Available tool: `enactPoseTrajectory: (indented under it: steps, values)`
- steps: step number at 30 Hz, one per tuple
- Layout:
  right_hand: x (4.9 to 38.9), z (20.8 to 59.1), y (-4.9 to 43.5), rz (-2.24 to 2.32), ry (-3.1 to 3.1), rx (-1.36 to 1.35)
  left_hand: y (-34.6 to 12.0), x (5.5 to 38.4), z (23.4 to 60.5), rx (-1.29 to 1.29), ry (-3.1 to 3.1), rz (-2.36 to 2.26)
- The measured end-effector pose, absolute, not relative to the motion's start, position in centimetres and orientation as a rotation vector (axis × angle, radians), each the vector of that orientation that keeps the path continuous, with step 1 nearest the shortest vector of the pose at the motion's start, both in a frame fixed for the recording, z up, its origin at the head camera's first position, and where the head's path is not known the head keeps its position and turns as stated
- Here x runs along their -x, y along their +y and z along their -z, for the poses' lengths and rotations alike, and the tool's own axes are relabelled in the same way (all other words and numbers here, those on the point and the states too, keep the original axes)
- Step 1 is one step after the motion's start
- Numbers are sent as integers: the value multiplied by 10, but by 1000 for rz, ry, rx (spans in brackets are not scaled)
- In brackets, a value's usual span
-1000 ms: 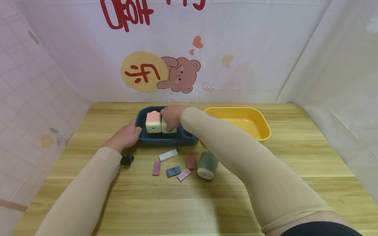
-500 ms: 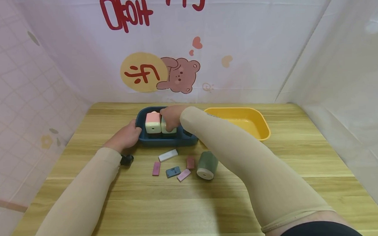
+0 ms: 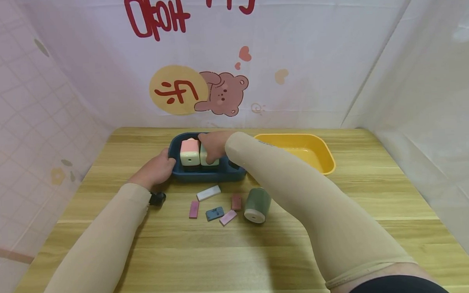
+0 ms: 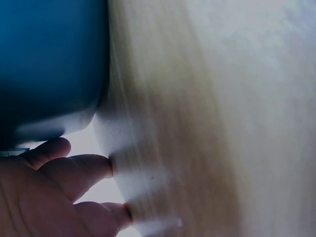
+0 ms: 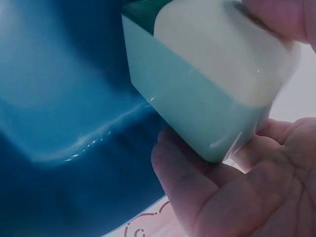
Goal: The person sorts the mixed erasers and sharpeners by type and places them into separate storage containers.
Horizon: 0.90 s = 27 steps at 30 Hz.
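My left hand (image 3: 157, 170) grips the left end of the dark blue tray (image 3: 208, 176), its thumb over the rim. In the left wrist view, several of its fingers (image 4: 79, 170) lie below the tray's corner. My right hand (image 3: 215, 143) reaches into the tray and holds a pale green and cream rounded block (image 5: 197, 94) between thumb and fingers; the block looks tilted in the right wrist view. Close on its left sits a similar pink and cream block (image 3: 190, 152) with a small dark hole in its front.
A yellow tray (image 3: 328, 162) stands at the right, partly behind my right forearm. In front of the blue tray lie a grey-green cylinder (image 3: 257, 202) with a whitish end and several small bars, including white (image 3: 209, 193), blue (image 3: 215, 213) and red (image 3: 237, 202). White cloth hangs behind.
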State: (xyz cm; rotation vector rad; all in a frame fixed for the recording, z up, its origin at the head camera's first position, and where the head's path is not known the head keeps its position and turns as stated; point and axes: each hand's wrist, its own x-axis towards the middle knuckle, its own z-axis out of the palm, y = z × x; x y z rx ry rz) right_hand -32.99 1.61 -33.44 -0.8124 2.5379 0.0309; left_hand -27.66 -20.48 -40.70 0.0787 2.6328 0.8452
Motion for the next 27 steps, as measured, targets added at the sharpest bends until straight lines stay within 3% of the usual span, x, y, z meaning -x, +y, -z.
enactPoseTrajectory:
  steps: [27]
  values:
    - [329,316,63,14,2590,917,-205,279,411,-100,2670,-829]
